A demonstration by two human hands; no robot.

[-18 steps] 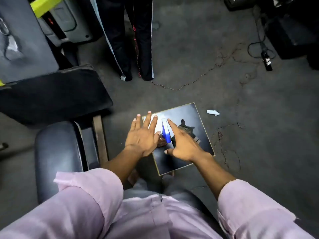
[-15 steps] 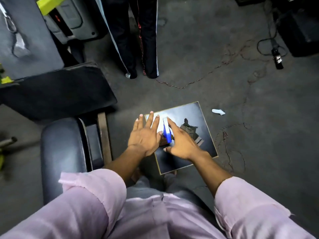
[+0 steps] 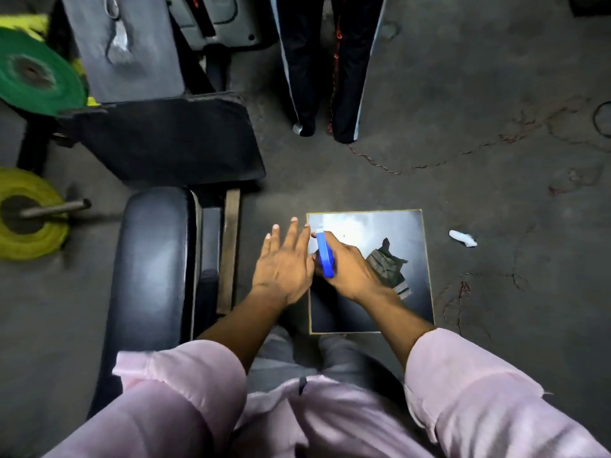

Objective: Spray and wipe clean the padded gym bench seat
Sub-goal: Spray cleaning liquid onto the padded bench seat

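The black padded bench seat (image 3: pixel 152 259) lies lengthwise at my left, its glossy top bare. My right hand (image 3: pixel 350 269) is closed around a blue spray bottle head (image 3: pixel 325 256) with a white nozzle, held over a dark glossy square board (image 3: pixel 373 226) on the floor. My left hand (image 3: pixel 284 262) is flat with its fingers spread, just left of the bottle and over the board's left edge. A crumpled striped cloth (image 3: pixel 390 266) lies on the board right behind my right hand. The bottle's body is hidden under my hands.
Another black pad (image 3: pixel 165 140) sits beyond the seat. A green weight plate (image 3: pixel 33 74) and a yellow one (image 3: pixel 26 223) on a bar are at far left. Another person's legs (image 3: pixel 324 61) stand ahead. A white scrap (image 3: pixel 463 238) and a thin wire (image 3: pixel 429 163) lie on the floor.
The view has swung left, bringing the bench seat and weight plates further in. My left hand has slid left off the bottle's white top; my right hand still grips the bottle.
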